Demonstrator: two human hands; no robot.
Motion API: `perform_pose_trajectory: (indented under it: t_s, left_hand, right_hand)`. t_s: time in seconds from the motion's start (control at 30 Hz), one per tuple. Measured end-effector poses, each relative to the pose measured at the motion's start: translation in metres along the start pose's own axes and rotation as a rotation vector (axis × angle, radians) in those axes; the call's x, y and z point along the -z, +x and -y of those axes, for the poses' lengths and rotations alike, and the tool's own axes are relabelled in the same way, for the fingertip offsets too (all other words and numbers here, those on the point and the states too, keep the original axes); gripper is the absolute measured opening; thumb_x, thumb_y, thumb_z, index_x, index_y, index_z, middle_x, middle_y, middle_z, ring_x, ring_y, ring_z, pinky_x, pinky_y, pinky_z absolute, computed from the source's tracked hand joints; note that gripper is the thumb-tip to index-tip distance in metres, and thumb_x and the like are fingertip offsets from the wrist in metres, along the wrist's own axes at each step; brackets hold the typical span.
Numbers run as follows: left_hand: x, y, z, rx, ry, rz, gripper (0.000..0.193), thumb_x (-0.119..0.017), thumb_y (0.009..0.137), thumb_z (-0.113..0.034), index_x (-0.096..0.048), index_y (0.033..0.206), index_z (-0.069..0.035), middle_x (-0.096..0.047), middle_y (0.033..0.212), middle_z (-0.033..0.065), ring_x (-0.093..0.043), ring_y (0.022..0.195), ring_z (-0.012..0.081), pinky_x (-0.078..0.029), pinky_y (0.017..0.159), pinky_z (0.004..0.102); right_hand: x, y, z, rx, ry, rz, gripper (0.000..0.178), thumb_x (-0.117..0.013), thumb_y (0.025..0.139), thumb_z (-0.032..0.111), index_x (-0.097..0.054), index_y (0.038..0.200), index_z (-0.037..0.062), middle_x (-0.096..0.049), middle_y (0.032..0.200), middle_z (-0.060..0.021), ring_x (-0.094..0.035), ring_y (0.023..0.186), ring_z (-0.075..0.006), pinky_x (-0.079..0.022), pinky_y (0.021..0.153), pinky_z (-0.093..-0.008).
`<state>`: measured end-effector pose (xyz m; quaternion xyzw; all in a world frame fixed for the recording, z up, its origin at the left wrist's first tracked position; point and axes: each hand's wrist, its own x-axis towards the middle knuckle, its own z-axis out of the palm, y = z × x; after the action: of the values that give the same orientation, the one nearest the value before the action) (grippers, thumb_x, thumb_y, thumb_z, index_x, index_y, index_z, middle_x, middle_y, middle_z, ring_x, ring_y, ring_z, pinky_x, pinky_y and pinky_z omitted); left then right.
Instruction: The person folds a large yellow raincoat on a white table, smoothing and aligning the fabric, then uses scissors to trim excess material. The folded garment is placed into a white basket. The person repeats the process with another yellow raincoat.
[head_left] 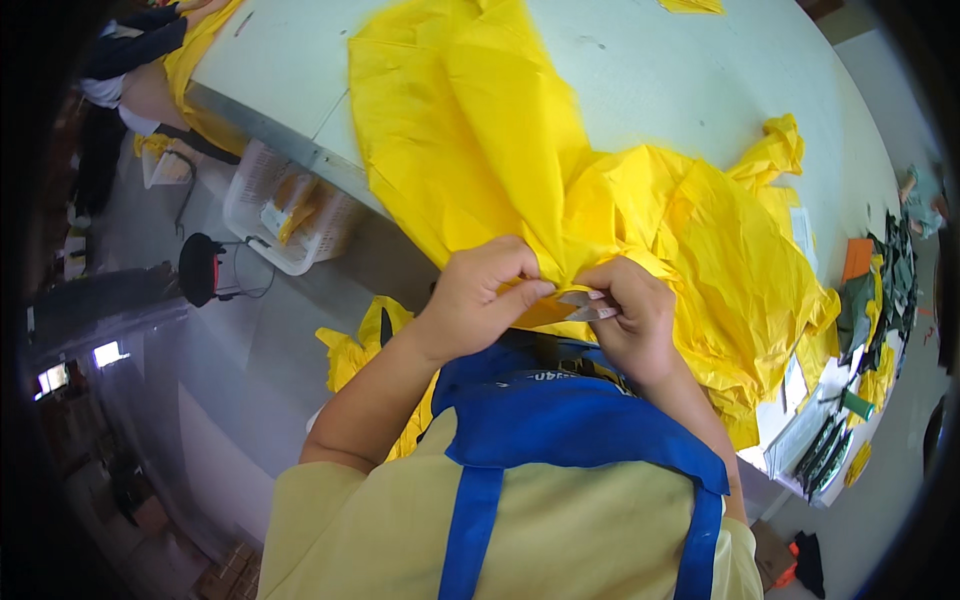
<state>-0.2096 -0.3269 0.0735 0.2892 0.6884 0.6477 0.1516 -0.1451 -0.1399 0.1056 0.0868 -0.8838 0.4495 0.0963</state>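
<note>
A large sheet of yellow fabric (480, 110) drapes over the table edge and lies bunched in front of me. My left hand (488, 292) is closed, pinching the fabric's edge between thumb and fingers. Close beside it, my right hand (640, 312) is closed around a pair of thread snips (583, 306). Their short silver blades point left toward the pinched edge; the handles are hidden in the palm. The fingers of my right hand also touch the fabric.
The pale table (680, 80) spreads ahead. A white basket (240, 205) with packets stands on the floor at left, near a black round stool (200, 270). Dark green pieces (895, 290) and a green spool (858, 404) lie at right. Another person's sleeve (135, 50) shows far left.
</note>
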Motion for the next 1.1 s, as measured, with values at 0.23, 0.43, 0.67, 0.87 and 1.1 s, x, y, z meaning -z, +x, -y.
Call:
perform_pose_trajectory:
  t_s: [0.23, 0.43, 0.67, 0.87, 1.1]
  left_hand:
    - [-0.026, -0.020, 0.028, 0.070, 0.140, 0.221, 0.021, -0.061, 0.086, -0.014, -0.064, 0.102, -0.002, -0.065, 0.092, 0.0134, -0.060, 0.093, 0.0297, -0.047, 0.083, 0.0345]
    - [0.033, 0.020, 0.083, 0.085, 0.613, -0.325, 0.025, -0.062, 0.081, -0.009, -0.062, 0.106, -0.003, -0.063, 0.106, 0.0159, -0.056, 0.104, 0.0336, -0.042, 0.094, 0.0391]
    - [0.139, 0.063, 0.171, 0.336, 1.265, 0.050, 0.076, -0.071, 0.074, -0.019, -0.035, 0.140, -0.011, -0.041, 0.139, 0.0181, -0.037, 0.127, 0.0369, -0.034, 0.106, 0.0429]
    - [0.143, 0.093, 0.156, 0.601, 0.902, 0.305, 0.068, -0.065, 0.080, -0.012, -0.035, 0.141, -0.013, -0.043, 0.138, 0.0180, -0.048, 0.119, 0.0368, -0.041, 0.098, 0.0398]
    - [0.227, 0.143, 0.047, 0.517, -0.285, 0.055, 0.049, -0.053, 0.085, -0.009, -0.046, 0.134, -0.007, -0.055, 0.125, 0.0073, -0.057, 0.108, 0.0180, -0.047, 0.090, 0.0314]
  right_hand:
    - [0.008, -0.030, -0.039, -0.310, -0.036, 0.088, 0.009, -0.067, 0.074, 0.001, -0.061, 0.080, 0.0018, -0.057, 0.067, -0.0106, -0.055, 0.057, -0.0201, -0.043, 0.053, -0.0295]
    - [0.019, -0.084, -0.082, -0.627, 0.032, 0.112, 0.009, -0.066, 0.079, -0.001, -0.063, 0.088, 0.0027, -0.063, 0.076, -0.0066, -0.053, 0.063, -0.0103, -0.041, 0.054, -0.0252]
    - [0.072, -0.199, -0.150, -0.768, -0.454, -0.698, 0.019, -0.050, 0.094, 0.008, -0.062, 0.106, 0.0005, -0.055, 0.121, -0.0124, -0.054, 0.107, -0.0225, -0.041, 0.089, -0.0295]
    - [0.118, -0.333, -0.177, -1.329, -0.162, -1.267, 0.024, -0.054, 0.093, 0.021, -0.059, 0.110, 0.0046, -0.051, 0.096, -0.0100, -0.054, 0.092, -0.0252, -0.047, 0.074, -0.0385]
    - [0.115, -0.368, -0.221, -1.421, -0.078, -1.514, 0.068, -0.069, 0.076, 0.001, -0.035, 0.135, 0.0083, -0.051, 0.120, -0.0157, -0.056, 0.098, -0.0247, -0.053, 0.069, -0.0337]
